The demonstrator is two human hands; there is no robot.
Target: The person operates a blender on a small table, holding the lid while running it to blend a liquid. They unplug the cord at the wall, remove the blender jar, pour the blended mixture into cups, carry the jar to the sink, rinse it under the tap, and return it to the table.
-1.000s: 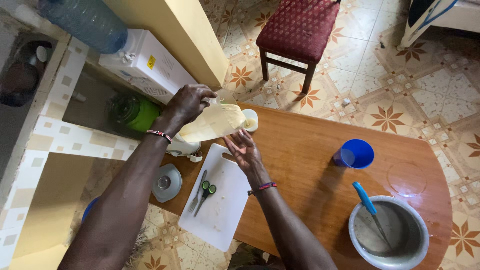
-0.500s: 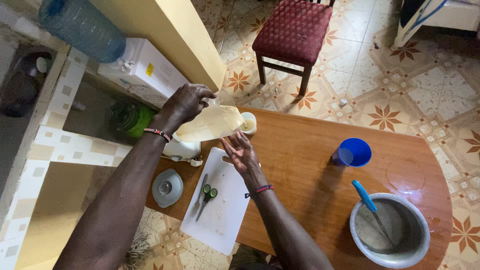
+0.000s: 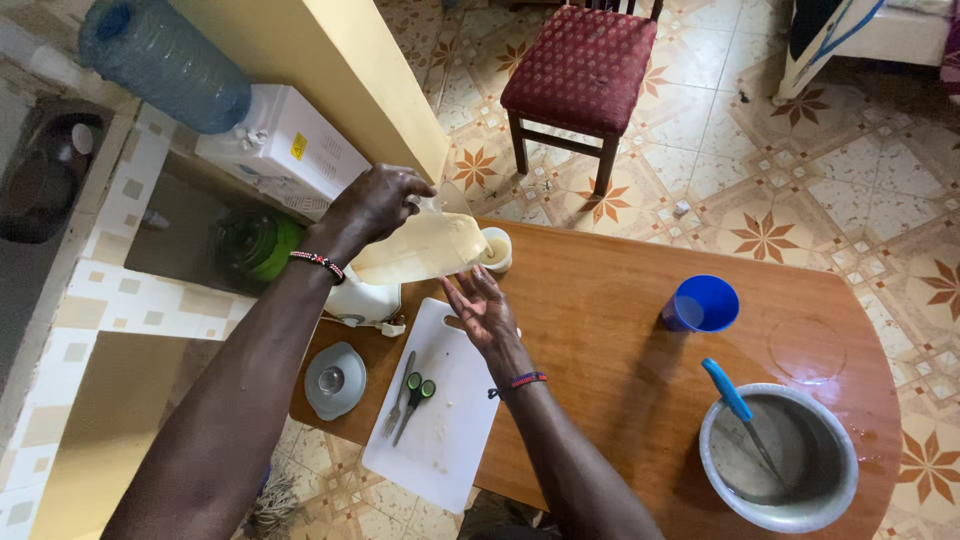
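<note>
Step in hand: the left hand grips the top end of a pale yellow pouch, tipping it so its lower corner hangs over a small white cup; it looks like pouring, though no stream can be made out.
Left fingers: clenched round the pouch's neck.
Right hand: open, fingers spread and released, palm up just beneath the pouch, holding nothing (whether the fingertips touch the pouch, I cannot tell).
Pouch position: in the air above the far-left edge of the wooden table, near the white cutting board.
Next move calls for: a steady tilt with the pouch's mouth kept over the cup, the open hand ready to support the sagging belly.
On the board: a fork and green-handled scissors, lying side by side.
Beside the board: a grey lid, just off its left edge.
Farther right: a blue cup and a white bowl with a blue-handled utensil inside, both well apart from the hands.
Change from a second ago: the right hand has dropped slightly from the pouch's underside; the pouch stays tilted over the cup, the left grip unchanged.
</note>
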